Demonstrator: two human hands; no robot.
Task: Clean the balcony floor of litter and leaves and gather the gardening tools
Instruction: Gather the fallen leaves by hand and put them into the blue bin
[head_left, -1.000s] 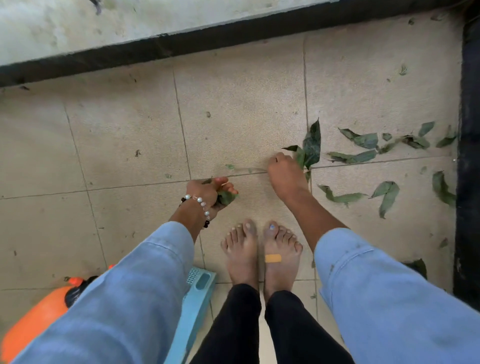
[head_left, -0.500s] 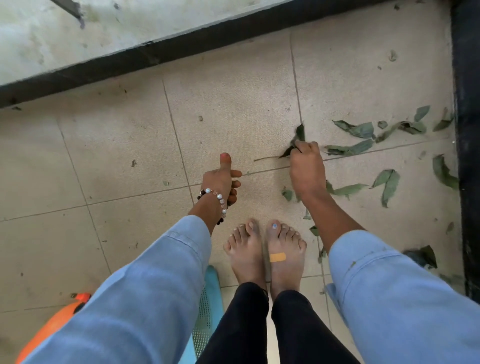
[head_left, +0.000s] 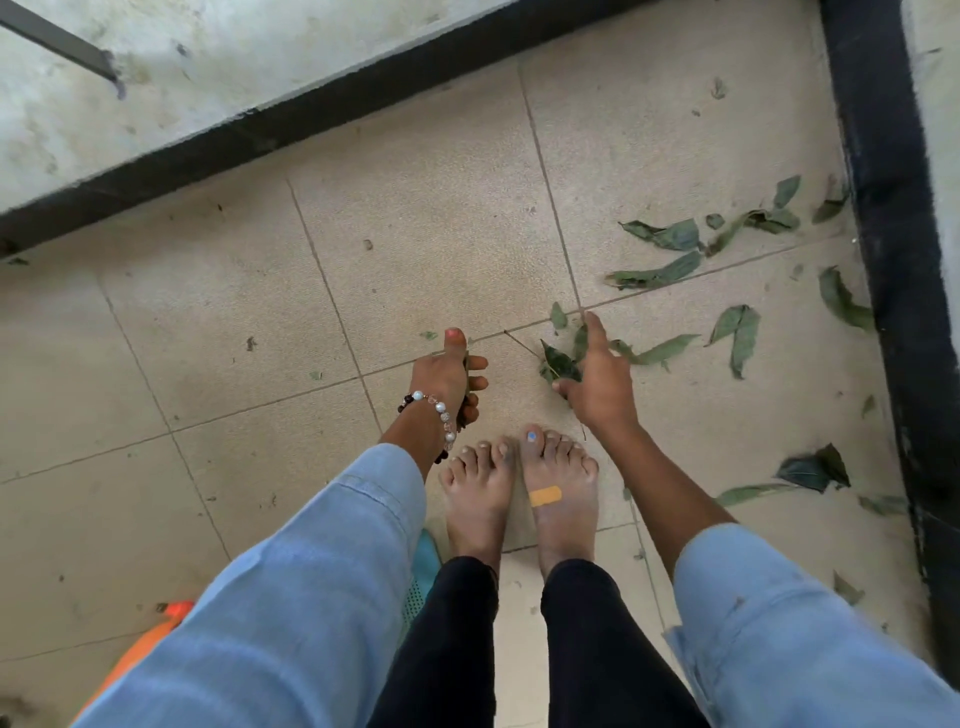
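Observation:
Green leaves (head_left: 670, 270) lie scattered over the beige tiled floor (head_left: 426, 218), mostly to the right near the black border. My left hand (head_left: 447, 382), with a beaded bracelet, is curled with its thumb up around a small bunch of leaves; only a green sliver shows at its fingers. My right hand (head_left: 597, 387) is low over the floor, palm down and fingers spread, its thumb and forefinger resting against a leafy twig (head_left: 558, 364). More loose leaves (head_left: 735, 332) lie just right of that hand.
My bare feet (head_left: 519, 499) stand just below both hands. A teal plastic item (head_left: 425, 564) and an orange object (head_left: 156, 634) peek out behind my left sleeve. A black skirting (head_left: 883, 260) bounds the floor on the right, another (head_left: 260, 135) along the top below a stained wall.
My right hand has pulled back toward my feet, dragging the leafy twig with it, and its fingers have spread. My left hand has stayed closed, thumb now raised.

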